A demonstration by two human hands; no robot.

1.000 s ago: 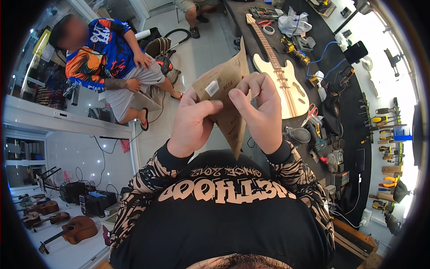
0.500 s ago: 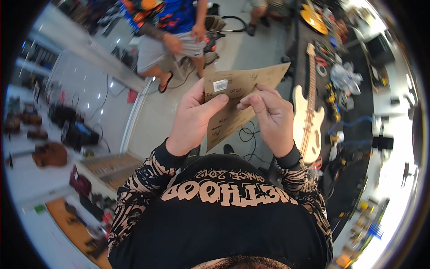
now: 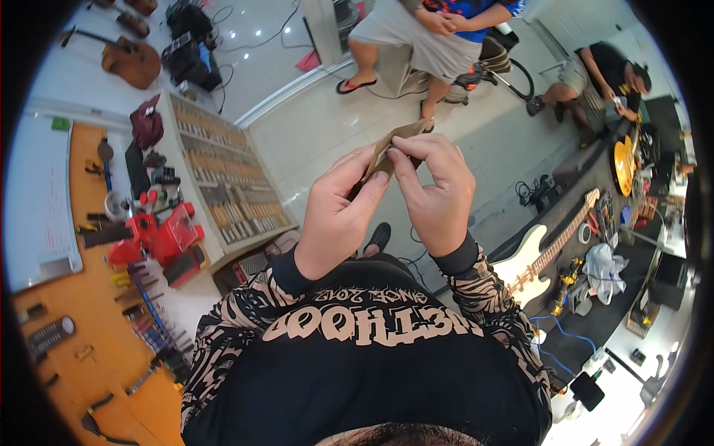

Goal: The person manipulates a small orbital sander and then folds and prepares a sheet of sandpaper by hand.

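Between my two hands, in front of my chest, is a brown sheet of sandpaper with its paper backing partly showing. It looks folded or bent and appears as a narrow strip, tilted up to the right. My left hand is closed on its near left part, the thumb lying along it. My right hand pinches its upper edge between thumb and fingers. The fingers hide much of the sheet.
A cream electric guitar and a yellow guitar lie on the dark workbench at right. At left are a slotted rack, a red vise and an orange bench. Two people sit beyond my hands.
My view has swung left, bringing the rack and vise closer into sight. The sandpaper, spread broad before, now shows as a narrow folded or bent strip, and my hands are closer together.
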